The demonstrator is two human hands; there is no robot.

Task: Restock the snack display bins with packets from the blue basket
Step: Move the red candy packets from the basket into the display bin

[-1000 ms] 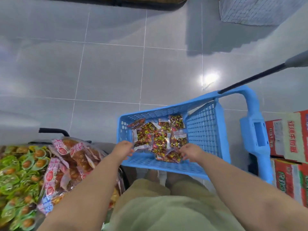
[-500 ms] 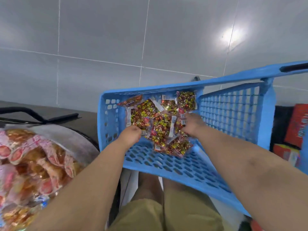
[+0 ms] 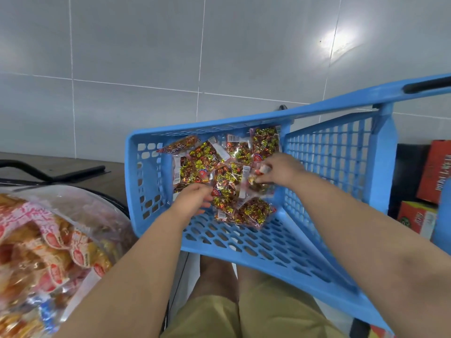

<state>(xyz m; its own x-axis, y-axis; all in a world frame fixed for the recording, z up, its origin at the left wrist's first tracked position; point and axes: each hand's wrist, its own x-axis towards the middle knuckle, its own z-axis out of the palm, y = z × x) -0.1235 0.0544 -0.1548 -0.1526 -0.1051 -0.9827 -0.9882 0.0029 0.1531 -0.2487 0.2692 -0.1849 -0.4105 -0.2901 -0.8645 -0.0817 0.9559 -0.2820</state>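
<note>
**Both hands in the blue basket, each closed on a sweet packet**

The blue basket (image 3: 244, 245) stands tipped toward the person, its perforated floor and side walls in full view. A heap of clear packets (image 3: 264, 142) filled with red-and-gold wrapped sweets lies bunched against its far wall.

The left hand (image 3: 192, 200) reaches in from the near left. Its fingers are curled and pinch the left edge of the middle packet (image 3: 225, 184) of the heap.

The right hand (image 3: 278, 170) comes in from the right side. Its fingers and thumb are bent tight around the top corner of an upper packet (image 3: 249, 181). Motion blur hides exactly how the fingertips sit. Neither hand is spread flat. Both packets are within the basket, touching the rest of the heap.

At the near left a display bin (image 3: 80, 198) holds orange snack packs (image 3: 48, 242) with red-and-white wrapping. Red cartons (image 3: 432, 172) stand beyond the basket on the right, over a grey tiled floor (image 3: 146, 57).
</note>
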